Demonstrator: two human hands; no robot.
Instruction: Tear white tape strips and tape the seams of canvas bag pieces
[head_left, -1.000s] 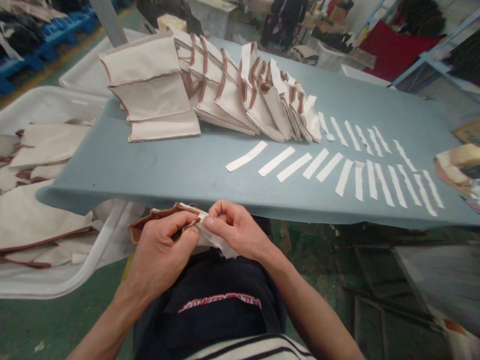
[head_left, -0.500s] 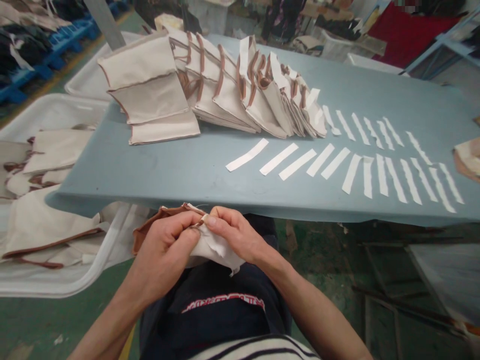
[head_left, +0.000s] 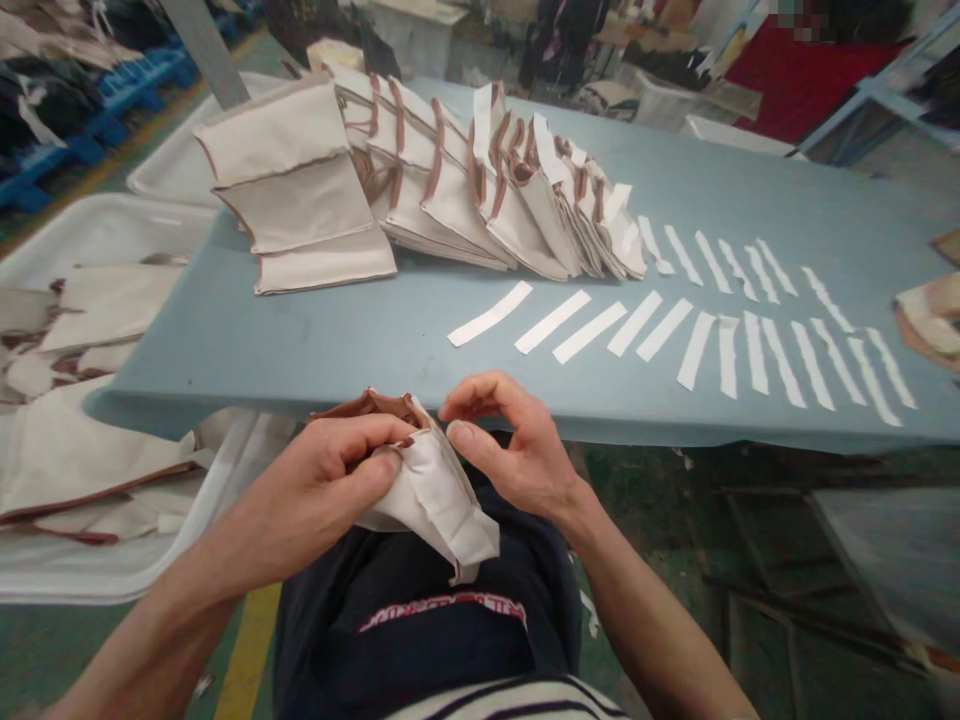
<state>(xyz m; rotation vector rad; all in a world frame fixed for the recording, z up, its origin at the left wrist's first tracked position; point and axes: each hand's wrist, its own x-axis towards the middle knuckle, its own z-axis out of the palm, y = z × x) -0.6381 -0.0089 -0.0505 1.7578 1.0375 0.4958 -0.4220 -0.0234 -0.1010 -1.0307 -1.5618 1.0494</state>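
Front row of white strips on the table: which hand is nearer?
The right hand: it's by the table's near edge, below the left end of the row of white strips in the picture; the left hand is farther left, pinching the cream fabric piece.

Navy apron; striped top

In the background, blue pallets lie left, red cloth right.
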